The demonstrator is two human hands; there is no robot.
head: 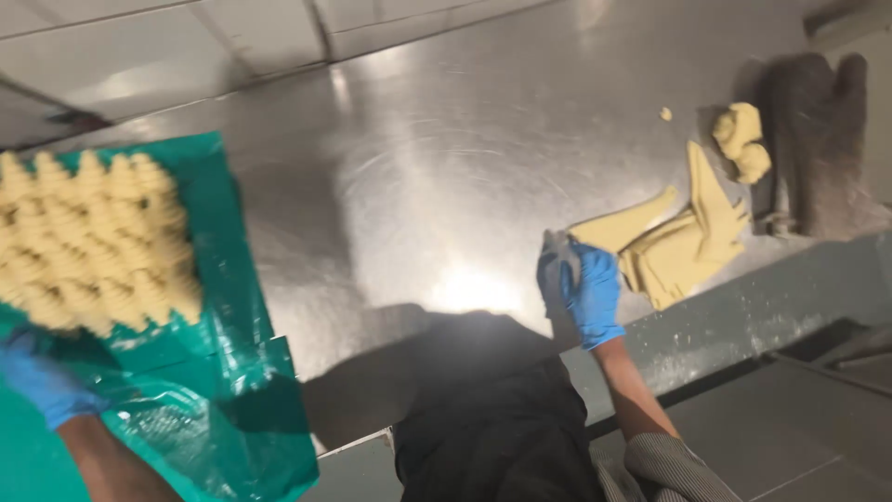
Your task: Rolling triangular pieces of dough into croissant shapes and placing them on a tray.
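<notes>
My left hand (42, 383), in a blue glove, grips the near edge of a green plastic sheet (223, 372) at the lower left. Rows of pale twisted dough pieces (93, 246) lie on that sheet. My right hand (585, 293), also blue-gloved, is closed on a small metal scraper (560, 249) resting on the steel table, just left of flat strips of yellow dough (683, 246). A lump of the same dough (741, 139) lies beyond the strips.
The steel table (437, 177) fills the middle of the view, with a small dough crumb (665, 113) at the right. A dark blurred object (818, 139) stands at the far right. Pale wall tiles (186, 46) run behind. The table's front edge (743, 325) is dusted with flour.
</notes>
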